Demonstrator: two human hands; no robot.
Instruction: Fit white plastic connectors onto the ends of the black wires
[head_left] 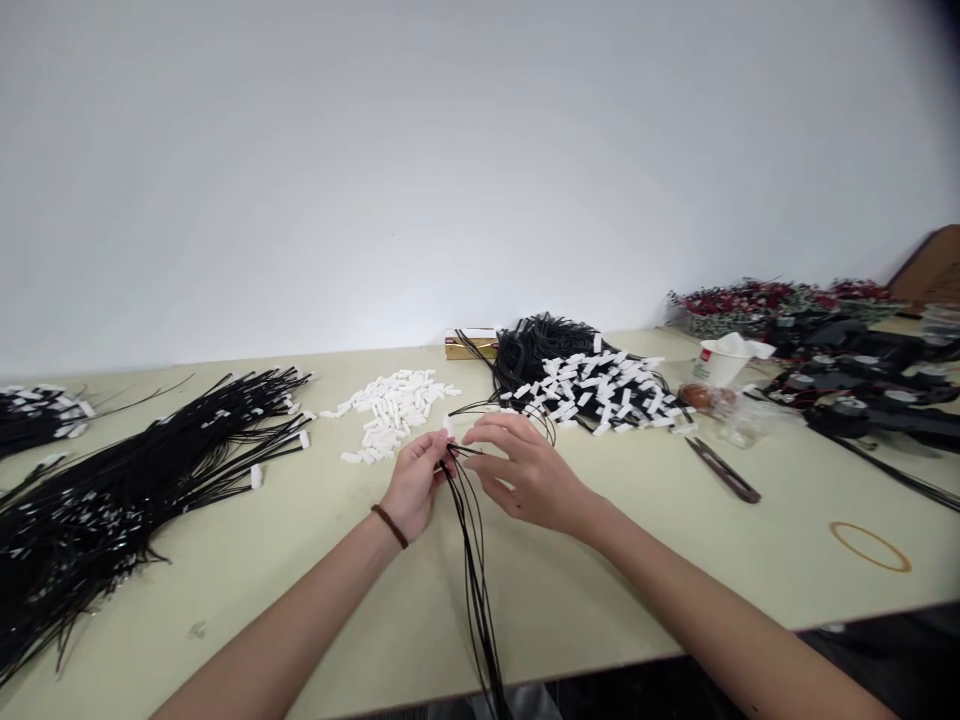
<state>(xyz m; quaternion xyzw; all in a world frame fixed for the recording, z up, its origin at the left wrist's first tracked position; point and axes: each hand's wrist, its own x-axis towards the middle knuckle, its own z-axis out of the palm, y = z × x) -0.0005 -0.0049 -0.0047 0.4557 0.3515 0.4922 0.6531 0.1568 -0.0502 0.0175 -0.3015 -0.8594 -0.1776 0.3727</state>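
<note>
My left hand [420, 478] pinches a small white connector [448, 424] between thumb and fingers at the middle of the view. Thin black wires [474, 580] run from there down over the table's front edge. Close on the right, my right hand [521, 468] has its fingers bent and apart, near the wire ends; whether a wire lies between them is too small to tell. Behind my left hand lies a heap of loose white connectors [394, 405]. A pile of black wires with white connectors [607, 388] lies behind my right hand.
Long black wire bundles [150, 475] cover the table's left side. On the right are tweezers [722, 470], a yellow rubber band [870, 547], a paper cup [718, 365] and a plastic bag [750, 418]. A small gold box [471, 345] stands by the wall.
</note>
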